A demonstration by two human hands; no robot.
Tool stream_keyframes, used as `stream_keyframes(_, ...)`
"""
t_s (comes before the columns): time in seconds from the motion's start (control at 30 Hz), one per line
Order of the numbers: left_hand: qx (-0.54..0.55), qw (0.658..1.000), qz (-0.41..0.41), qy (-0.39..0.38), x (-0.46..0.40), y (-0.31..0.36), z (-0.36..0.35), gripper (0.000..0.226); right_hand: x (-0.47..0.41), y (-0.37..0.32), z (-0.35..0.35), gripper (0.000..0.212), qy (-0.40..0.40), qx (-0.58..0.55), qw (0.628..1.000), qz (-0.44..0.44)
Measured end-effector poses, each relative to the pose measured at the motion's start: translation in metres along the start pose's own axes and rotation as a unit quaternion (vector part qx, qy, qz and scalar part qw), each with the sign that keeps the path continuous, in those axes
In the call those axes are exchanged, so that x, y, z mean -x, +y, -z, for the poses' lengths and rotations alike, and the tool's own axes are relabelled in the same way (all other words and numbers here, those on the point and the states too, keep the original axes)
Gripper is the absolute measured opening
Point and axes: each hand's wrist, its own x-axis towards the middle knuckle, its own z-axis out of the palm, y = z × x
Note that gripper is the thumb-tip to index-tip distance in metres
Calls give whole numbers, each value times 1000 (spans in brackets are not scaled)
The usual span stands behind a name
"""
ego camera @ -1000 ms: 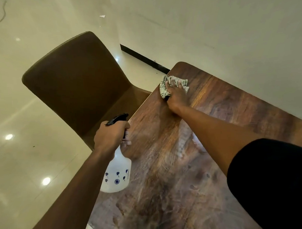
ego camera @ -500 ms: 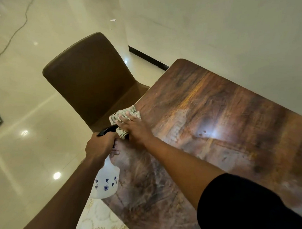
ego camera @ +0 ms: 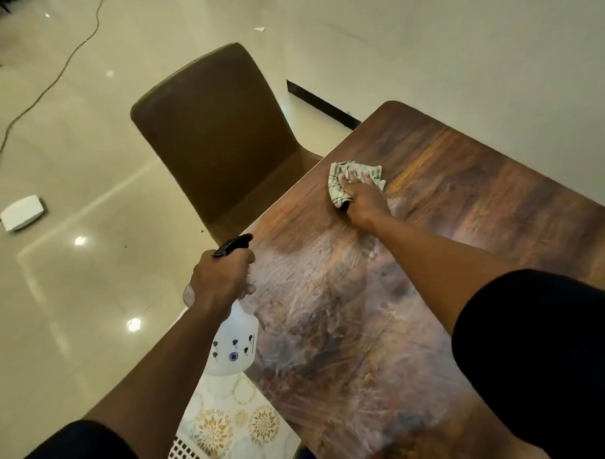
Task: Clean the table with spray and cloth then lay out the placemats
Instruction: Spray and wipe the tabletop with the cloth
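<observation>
On the far part of the bench (ego camera: 444, 337), right hand (ego camera: 362, 197) pressed flat on a crumpled checked cloth (ego camera: 340, 182), fingers spread and fairly straight over it, cloth lying near the bench's left edge. Just off that left edge, nearer the body, left hand (ego camera: 220, 281) curled tight round the neck of a white spray bottle (ego camera: 235, 343), black trigger head poking out above the knuckles, bottle body hanging below the hand beside the bench edge, small dark marks printed on it. Across the wood between the two hands, pale wet smears and streaks. Below the bottle, under the left forearm, a patterned placemat (ego camera: 232, 429) with gold round motifs, only partly in view. Beyond the bench edge, a brown chair (ego camera: 215, 137) tucked close. On the glossy floor (ego camera: 68, 324) to the left, a small white box (ego camera: 22, 212) with a cable (ego camera: 59, 73) trailing away.
</observation>
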Motion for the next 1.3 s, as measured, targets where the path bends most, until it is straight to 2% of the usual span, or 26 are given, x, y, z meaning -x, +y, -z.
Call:
stream_keyframes(0.1,2,1000,-6,12,7,-6,6,48,-2,1,6,78,-25,-9,1000,-7)
stream_keyframes(0.27,26,999,16,25,14,-20,30,22,13,-29,-8,75,-17,-13,1000,-1)
stream_keyframes(0.4,29,997,52,49,22,-39,47,22,42,-79,-52,75,-8,-15,998,57)
stream_keyframes(0.5,37,998,54,25,28,-52,53,32,72,-120,-84,73,-18,-14,994,105)
stream_keyframes(0.63,54,995,72,53,32,-67,62,39,110,-158,-120,83,-48,-8,973,225)
stream_keyframes(0.73,56,994,73,63,33,-75,68,34,133,-164,-135,83,-63,-29,950,305)
stream_keyframes(0.8,54,994,76,50,33,-76,70,30,138,-157,-140,85,-53,-26,941,333)
stream_keyframes(0.87,60,995,76,34,32,-74,70,36,132,-149,-137,89,-43,-8,939,340)
stream_keyframes(0.97,56,995,78,14,30,-71,68,41,117,-139,-115,86,-30,12,955,296)
stream_keyframes(1.07,54,996,72,-3,26,-70,66,44,91,-120,-90,79,-8,29,982,184)
stream_keyframes(1.17,52,997,64,-14,24,-71,67,36,62,-92,-62,77,16,-2,998,63)
stream_keyframes(1.23,63,996,67,-21,24,-76,70,40,48,-77,-46,82,12,6,1000,24)
stream_keyframes(1.3,68,995,66,-31,25,-83,75,27,40,-74,-42,84,6,18,1000,6)
